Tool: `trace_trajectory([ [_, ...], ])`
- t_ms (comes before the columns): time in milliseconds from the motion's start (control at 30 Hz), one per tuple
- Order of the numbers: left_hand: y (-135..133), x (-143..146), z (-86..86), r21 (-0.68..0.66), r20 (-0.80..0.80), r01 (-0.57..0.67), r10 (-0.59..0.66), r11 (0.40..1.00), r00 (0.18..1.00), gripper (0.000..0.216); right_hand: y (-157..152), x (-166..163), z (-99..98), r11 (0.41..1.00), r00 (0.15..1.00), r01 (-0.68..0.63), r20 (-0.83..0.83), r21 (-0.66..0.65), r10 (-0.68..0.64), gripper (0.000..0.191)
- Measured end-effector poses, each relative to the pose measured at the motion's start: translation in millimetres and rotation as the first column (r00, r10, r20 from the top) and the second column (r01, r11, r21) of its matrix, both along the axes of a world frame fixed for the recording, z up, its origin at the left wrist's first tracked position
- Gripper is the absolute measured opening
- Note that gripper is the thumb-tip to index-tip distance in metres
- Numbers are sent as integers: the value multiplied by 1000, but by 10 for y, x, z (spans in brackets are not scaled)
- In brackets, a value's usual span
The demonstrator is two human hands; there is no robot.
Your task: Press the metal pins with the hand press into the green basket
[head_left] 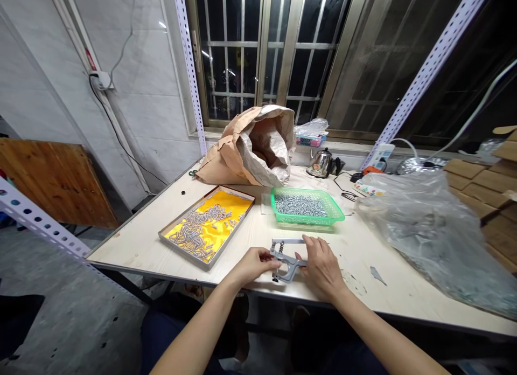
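Tool (289,263): while it is clasped by the right hand (323,263), pinched by the left hand (253,264).
Basket (302,220): filled with pieces (301,205).

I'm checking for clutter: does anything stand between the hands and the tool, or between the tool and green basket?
Nothing visible: the left hand and right hand both touch the tool, and only tabletop separates it from the green basket.

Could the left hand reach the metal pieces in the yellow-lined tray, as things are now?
Probably yes: the left hand is close to the open-topped tray, and only its low rim seems to stand before the metal pieces. The hand's fingers are at the grey hand tool, though.
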State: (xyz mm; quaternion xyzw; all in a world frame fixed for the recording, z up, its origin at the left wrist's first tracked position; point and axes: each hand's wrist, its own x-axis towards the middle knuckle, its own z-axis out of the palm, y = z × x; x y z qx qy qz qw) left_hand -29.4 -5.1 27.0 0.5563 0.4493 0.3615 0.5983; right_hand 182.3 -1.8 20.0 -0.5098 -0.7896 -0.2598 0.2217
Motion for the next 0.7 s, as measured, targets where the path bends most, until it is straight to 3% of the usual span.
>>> trace_trajectory([
  [67, -23, -18, -5, 51, 20, -192, 191, 980, 981, 44, 78, 31, 28, 993, 998, 5, 57, -116, 2, 37],
  [133, -36, -19, -50, 85, 48, -348, 345, 934, 937, 48, 152, 36, 54, 952, 991, 57, 132, -300, -18, 28],
  [267, -34, 20, -173, 101, 76, -447, 441, 889, 894, 56, 256, -38, 52, 876, 981, 115, 190, -469, -27, 12],
  [467, 26, 92, -148, -108, -14, -338, 338, 935, 941, 63, 282, -182, 95, 890, 986, 117, 157, -441, -53, 21],
  [600, 34, 107, -31, -187, -71, -232, 222, 955, 972, 44, 208, -206, 171, 950, 997, 72, 26, -305, -67, 21],
  [700, 11, 149, 24, -153, -151, -242, 220, 958, 964, 30, 129, -180, 149, 980, 995, 51, -75, -193, -67, 23],
])
